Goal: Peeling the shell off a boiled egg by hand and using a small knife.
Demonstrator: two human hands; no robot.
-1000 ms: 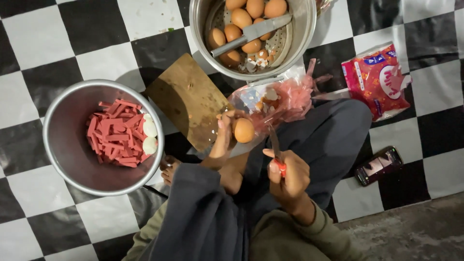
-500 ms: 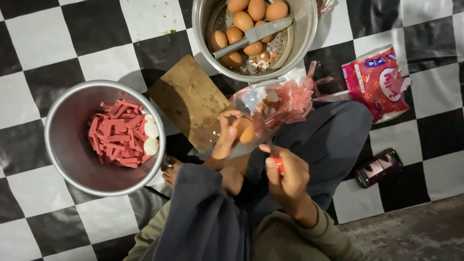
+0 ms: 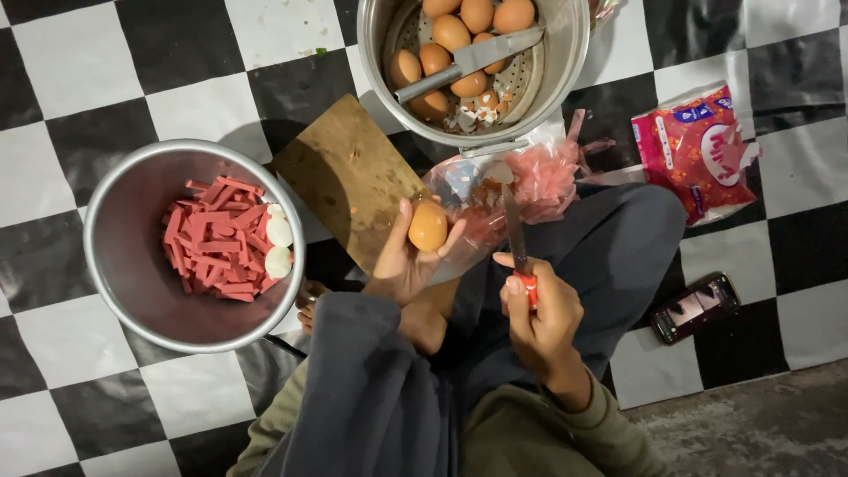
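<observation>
My left hand (image 3: 405,261) holds a brown egg (image 3: 427,226) in its fingertips, palm up, over the edge of a wooden cutting board (image 3: 344,172). My right hand (image 3: 539,305) grips a small knife (image 3: 516,238) by its red handle, blade pointing away beside the egg. Just beyond the egg lies a clear plastic bag (image 3: 521,181) with eggshell bits and pink scraps.
A metal pot (image 3: 565,62) at the top holds several brown eggs, shell bits and a second knife (image 3: 468,62). A metal bowl (image 3: 132,265) at left holds red sausage strips and peeled white eggs. A red snack packet (image 3: 698,155) and phone (image 3: 696,306) lie right, on checkered floor.
My left hand has turned the egg and raised it slightly, palm up. My right hand has brought the knife up beside it.
</observation>
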